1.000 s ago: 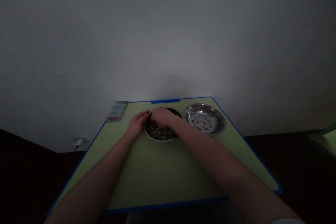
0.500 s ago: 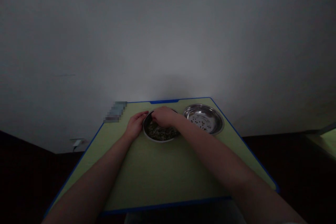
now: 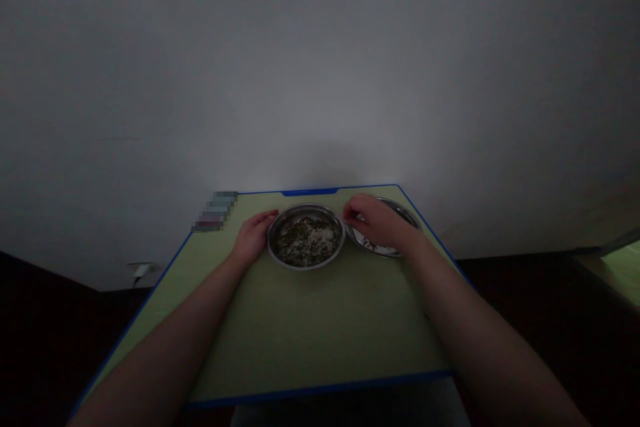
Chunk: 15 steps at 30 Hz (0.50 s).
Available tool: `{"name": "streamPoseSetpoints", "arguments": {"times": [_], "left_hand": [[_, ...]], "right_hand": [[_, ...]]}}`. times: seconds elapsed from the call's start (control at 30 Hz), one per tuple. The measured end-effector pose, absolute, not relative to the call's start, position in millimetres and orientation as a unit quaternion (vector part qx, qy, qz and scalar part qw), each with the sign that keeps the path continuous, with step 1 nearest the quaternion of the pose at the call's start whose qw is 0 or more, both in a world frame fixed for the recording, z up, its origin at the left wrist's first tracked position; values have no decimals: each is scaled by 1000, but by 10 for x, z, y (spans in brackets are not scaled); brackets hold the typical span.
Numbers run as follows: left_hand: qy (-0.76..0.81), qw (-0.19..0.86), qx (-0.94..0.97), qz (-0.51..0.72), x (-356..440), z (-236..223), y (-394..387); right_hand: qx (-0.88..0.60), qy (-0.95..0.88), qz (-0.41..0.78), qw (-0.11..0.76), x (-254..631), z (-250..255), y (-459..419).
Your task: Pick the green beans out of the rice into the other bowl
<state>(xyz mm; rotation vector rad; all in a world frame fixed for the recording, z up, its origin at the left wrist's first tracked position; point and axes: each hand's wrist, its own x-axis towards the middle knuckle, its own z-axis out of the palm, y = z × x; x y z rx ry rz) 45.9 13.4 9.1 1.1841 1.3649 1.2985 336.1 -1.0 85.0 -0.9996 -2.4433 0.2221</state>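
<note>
My left hand is at the left side of a round metal bowl, its fingers along the outside of the rim. Inside this bowl lies a mix of small green beans and pale grains. My right hand hangs over the left part of a second metal bowl, with thumb and fingers drawn together in a pinch. Whatever the fingertips hold is too small to make out. A few dark bits show on the floor of the second bowl, which my right hand partly covers.
Both bowls stand side by side on a small light-green table with a blue edge. A blurred-out item lies at its far left corner. Behind the table rises a pale wall, with a plugged-in charger low on the left.
My right hand has moved from inside the bean-and-grain bowl rightward to above the second bowl. The first bowl's contents are now uncovered. My left hand stays at its rim.
</note>
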Motion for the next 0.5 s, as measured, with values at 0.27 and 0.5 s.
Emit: {"name": "streamPoseSetpoints", "arguments": {"times": [0.27,0.5], "left_hand": [[560,435,476,519,465,127,100],[552,436,475,529,466,113,106]], "right_hand": [[-412,-871,115,243,3759,747,48],[-434,-874,64,211,3882,732,127]]}}
